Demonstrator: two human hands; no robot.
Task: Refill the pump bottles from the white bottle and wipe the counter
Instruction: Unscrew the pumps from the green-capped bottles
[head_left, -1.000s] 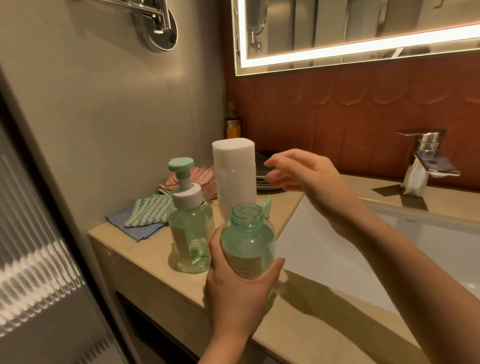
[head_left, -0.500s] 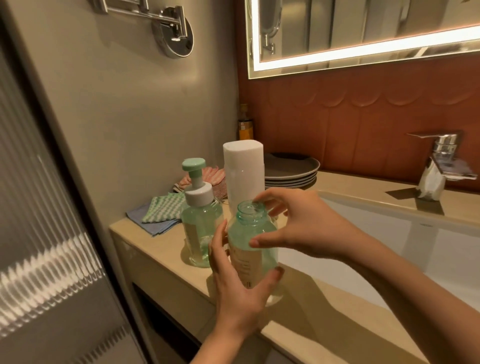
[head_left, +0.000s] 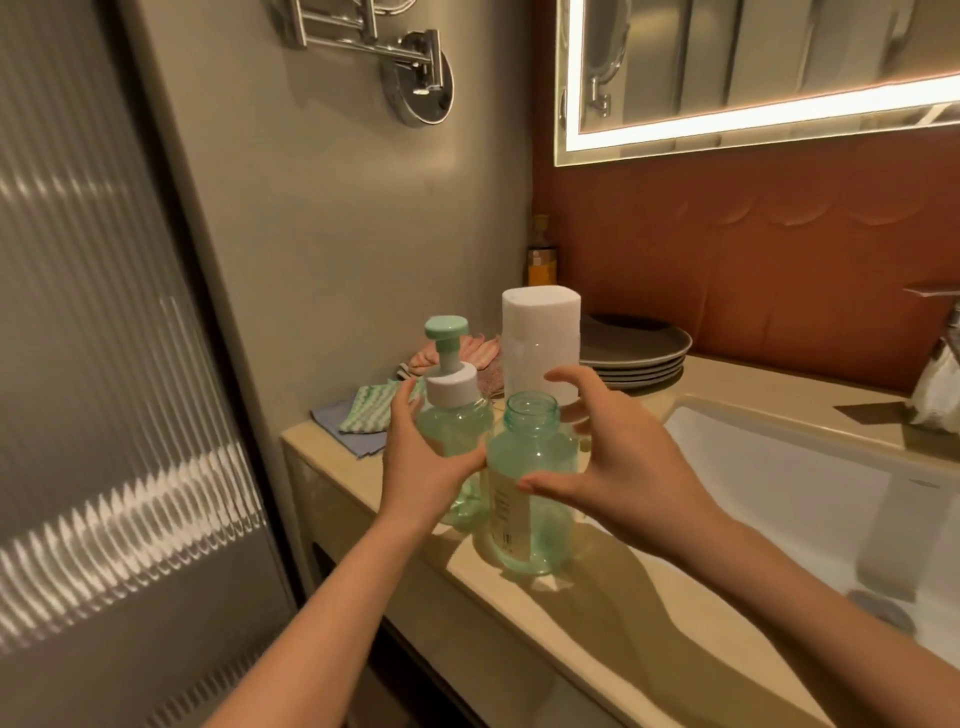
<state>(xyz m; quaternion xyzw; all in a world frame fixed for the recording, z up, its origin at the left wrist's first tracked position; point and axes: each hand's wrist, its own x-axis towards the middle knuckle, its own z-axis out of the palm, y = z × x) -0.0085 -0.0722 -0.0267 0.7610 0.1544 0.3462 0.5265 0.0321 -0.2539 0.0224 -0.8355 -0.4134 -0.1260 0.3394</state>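
A green pump bottle (head_left: 453, 431) with its white and green pump head on stands on the beige counter (head_left: 587, 629). My left hand (head_left: 421, 462) grips its body from the front. Just to its right stands a second green bottle (head_left: 535, 452), open at the neck with no pump. My right hand (head_left: 618, 467) is spread beside it with curved fingers; the thumb tip lies against the bottle's front, and the fingertips reach behind its neck. The tall white bottle (head_left: 540, 332) stands capped right behind both.
Green striped cloth (head_left: 369, 413) on a blue cloth (head_left: 340, 434) and a pink cloth (head_left: 457, 358) lie by the left wall. Grey plates (head_left: 636, 348) are stacked at the back, a small orange bottle (head_left: 543, 265) in the corner. The white sink (head_left: 779, 493) and faucet (head_left: 940, 374) lie right.
My left hand let go of the open bottle, which now stands on the counter, and moved left onto the bottle with the pump head. My right hand opened wider beside the open bottle.
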